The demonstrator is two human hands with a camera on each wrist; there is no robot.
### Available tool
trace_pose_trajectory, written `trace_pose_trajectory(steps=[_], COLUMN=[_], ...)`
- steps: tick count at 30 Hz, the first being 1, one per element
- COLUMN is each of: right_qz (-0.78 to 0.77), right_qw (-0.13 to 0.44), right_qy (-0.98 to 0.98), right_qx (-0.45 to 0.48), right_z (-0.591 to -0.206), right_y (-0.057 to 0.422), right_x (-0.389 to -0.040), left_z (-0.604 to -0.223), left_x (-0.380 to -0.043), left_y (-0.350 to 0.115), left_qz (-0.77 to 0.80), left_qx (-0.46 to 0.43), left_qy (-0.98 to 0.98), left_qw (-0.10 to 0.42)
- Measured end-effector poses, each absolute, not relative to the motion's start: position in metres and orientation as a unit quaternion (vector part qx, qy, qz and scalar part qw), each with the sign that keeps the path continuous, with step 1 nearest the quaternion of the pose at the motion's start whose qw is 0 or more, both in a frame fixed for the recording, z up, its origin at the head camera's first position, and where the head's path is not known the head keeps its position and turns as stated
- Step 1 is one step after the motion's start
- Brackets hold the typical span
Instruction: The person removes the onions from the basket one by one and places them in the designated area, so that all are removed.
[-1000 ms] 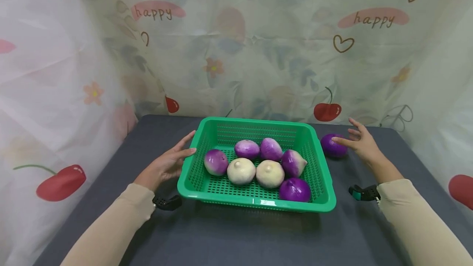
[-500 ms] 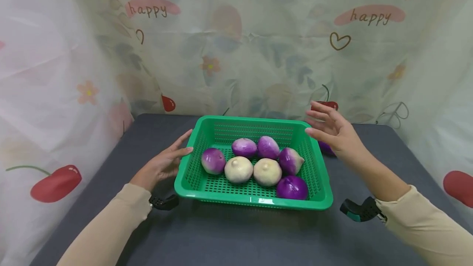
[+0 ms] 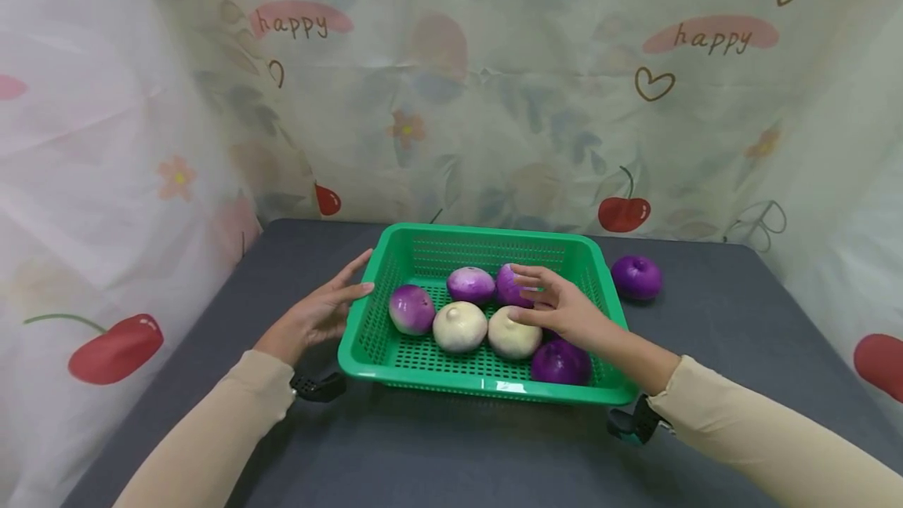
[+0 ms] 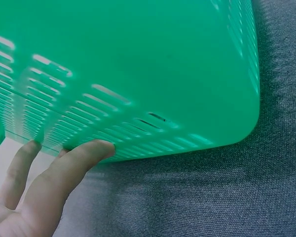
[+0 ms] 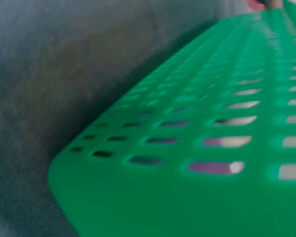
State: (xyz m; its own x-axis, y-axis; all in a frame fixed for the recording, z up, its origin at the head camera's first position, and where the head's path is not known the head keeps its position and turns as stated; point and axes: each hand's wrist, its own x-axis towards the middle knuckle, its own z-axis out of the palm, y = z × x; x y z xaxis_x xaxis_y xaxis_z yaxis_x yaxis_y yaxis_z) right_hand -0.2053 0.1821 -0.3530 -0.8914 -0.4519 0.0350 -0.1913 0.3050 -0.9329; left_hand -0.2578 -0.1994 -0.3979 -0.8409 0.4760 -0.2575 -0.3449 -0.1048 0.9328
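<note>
Several purple-and-white turnips lie in a green plastic basket (image 3: 487, 389), including a pale one (image 3: 460, 328) and a purple one at the left (image 3: 412, 310). My left hand (image 3: 317, 313) touches the basket's left wall, its fingers (image 4: 69, 168) extended against the slotted side. Over the basket's right half hovers my right hand (image 3: 564, 310), fingers loosely bent and nothing visibly held. Below and beside it are another pale turnip (image 3: 514, 335), a violet turnip (image 3: 509, 285) and a dark purple turnip (image 3: 561, 361). One turnip behind the hand is hidden. The right wrist view shows only the basket's slotted wall.
Outside the basket, a shiny dark purple turnip (image 3: 636, 277) sits on the dark grey table (image 3: 451, 453) at the back right. A patterned curtain (image 3: 480, 100) hangs behind and along both sides. Each wrist wears a black camera band (image 3: 319, 387).
My right hand has left the dark purple turnip outside the basket and moved left over the basket's contents. That turnip stays where it was. The left hand has kept its place on the basket.
</note>
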Motion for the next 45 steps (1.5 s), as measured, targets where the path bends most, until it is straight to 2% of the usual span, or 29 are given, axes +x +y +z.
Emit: trace_pose_trajectory(steps=[7, 14, 21, 30, 45], right_qz=[-0.504, -0.440, -0.331, -0.341, -0.423], right_qw=[0.158, 0.155, 0.195, 0.189, 0.167], right_qy=[0.823, 0.843, 0.868, 0.860, 0.840], right_qx=[-0.211, -0.269, -0.314, -0.328, -0.296], right_z=[-0.369, -0.379, -0.385, -0.386, -0.375], right_y=[0.181, 0.180, 0.181, 0.181, 0.182], right_x=[-0.209, -0.210, -0.206, -0.205, -0.205], left_z=[-0.399, -0.399, -0.398, -0.398, -0.398], left_x=[-0.258, -0.259, -0.258, -0.258, -0.258], left_y=[-0.199, -0.201, -0.202, -0.201, -0.201], left_qz=[0.741, 0.738, 0.739, 0.738, 0.740], left_qx=[0.059, 0.065, 0.066, 0.066, 0.059], left_qy=[0.608, 0.612, 0.609, 0.610, 0.609], left_qw=[0.280, 0.278, 0.281, 0.281, 0.278])
